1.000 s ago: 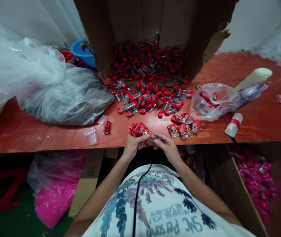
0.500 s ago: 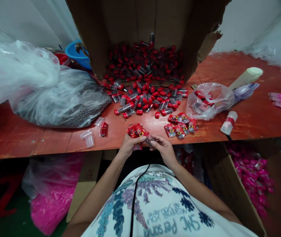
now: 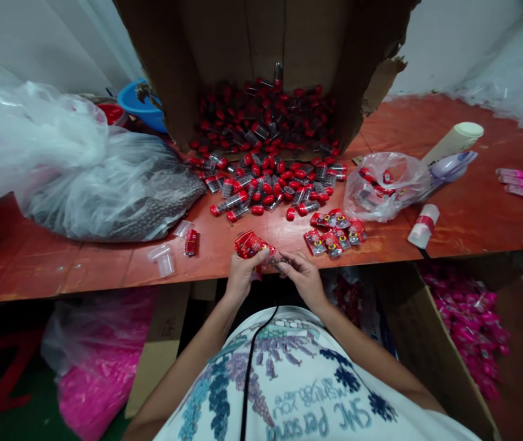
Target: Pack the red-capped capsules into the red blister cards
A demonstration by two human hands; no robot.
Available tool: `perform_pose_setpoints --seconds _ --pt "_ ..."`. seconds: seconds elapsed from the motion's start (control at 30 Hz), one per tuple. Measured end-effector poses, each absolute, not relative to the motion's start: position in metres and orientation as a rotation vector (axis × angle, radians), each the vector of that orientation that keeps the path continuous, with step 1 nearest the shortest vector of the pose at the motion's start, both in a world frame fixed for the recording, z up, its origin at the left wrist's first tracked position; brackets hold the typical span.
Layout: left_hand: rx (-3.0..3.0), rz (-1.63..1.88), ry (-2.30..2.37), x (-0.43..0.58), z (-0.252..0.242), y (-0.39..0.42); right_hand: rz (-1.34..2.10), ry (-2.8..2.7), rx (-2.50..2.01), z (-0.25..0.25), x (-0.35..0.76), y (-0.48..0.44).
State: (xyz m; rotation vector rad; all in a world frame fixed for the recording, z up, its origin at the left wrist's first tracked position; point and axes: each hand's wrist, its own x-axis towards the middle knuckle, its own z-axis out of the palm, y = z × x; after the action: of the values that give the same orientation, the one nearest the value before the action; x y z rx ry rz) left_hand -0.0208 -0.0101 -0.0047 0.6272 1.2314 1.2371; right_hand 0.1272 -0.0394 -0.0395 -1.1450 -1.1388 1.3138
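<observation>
At the table's near edge my left hand (image 3: 242, 274) is closed around a bunch of red printed wrappers (image 3: 248, 244). My right hand (image 3: 304, 275) sits beside it, fingers pinched on a small dark tube (image 3: 281, 263) held between the two hands. Just beyond my right hand lies a small heap of wrapped red pieces (image 3: 335, 231). Farther back, a pile of clear tubes with red caps (image 3: 270, 184) spills out of a torn cardboard box (image 3: 362, 67).
A big clear bag of dark pellets (image 3: 119, 196) lies at the left, with loose clear caps (image 3: 163, 257) and a red piece (image 3: 190, 242) near it. A small plastic bag (image 3: 383, 187), white bottle (image 3: 454, 139) and tape roll (image 3: 422, 225) are right. A box of pink items (image 3: 468, 324) stands below.
The hands have stayed together at the table edge; the left hand's wrappers shifted slightly and the camera view drifted a little.
</observation>
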Motion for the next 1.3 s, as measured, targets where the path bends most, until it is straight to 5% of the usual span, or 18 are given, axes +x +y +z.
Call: perform_pose_setpoints --seconds 0.53,1.3 --pt "0.638 1.291 1.138 -0.010 -0.001 -0.013 0.919 -1.663 -1.163 -0.034 0.131 -0.039" --pt "0.619 1.068 1.118 -0.014 -0.005 -0.017 1.389 -0.912 -1.031 -0.037 0.124 -0.040"
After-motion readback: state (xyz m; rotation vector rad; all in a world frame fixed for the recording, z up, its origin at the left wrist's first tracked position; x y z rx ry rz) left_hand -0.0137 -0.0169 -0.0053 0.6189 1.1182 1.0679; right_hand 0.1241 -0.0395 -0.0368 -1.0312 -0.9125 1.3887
